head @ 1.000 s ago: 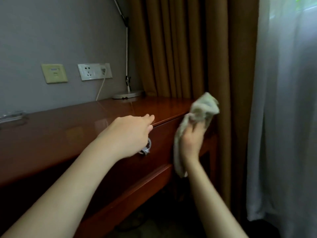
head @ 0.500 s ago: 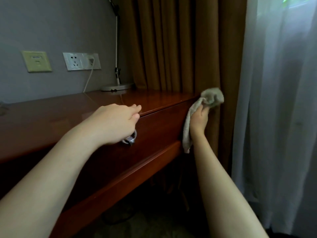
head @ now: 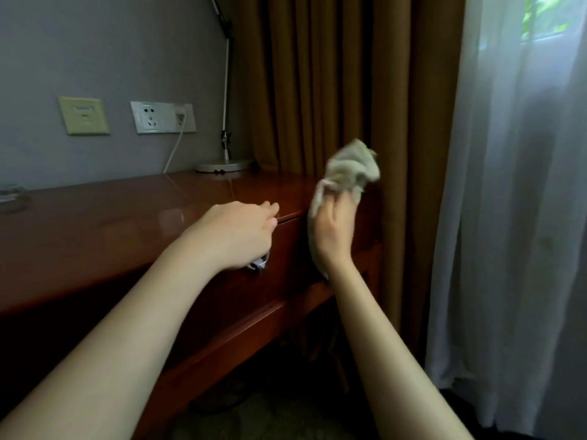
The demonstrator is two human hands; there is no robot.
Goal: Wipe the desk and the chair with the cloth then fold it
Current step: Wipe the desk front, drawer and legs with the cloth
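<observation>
The reddish-brown wooden desk [head: 111, 223] runs along the grey wall, with a drawer front facing me. My left hand [head: 235, 236] curls around the metal drawer handle [head: 259, 264], hiding most of it. My right hand [head: 333, 230] grips a crumpled pale grey cloth [head: 352, 171] and presses it against the desk's right front corner; a tail of cloth hangs down behind my wrist. No chair is in view.
A silver desk lamp [head: 224, 165] stands at the desk's back right, its cable running up to a wall socket [head: 162, 117]. Brown curtains [head: 333, 90] hang just behind the desk's right end, and a white sheer curtain [head: 514, 217] hangs to the right. A dark object [head: 12, 198] lies at the far left.
My right hand with the cloth went right to the desk's end and has come back a little left and higher at the corner. My left hand has stayed on the drawer handle.
</observation>
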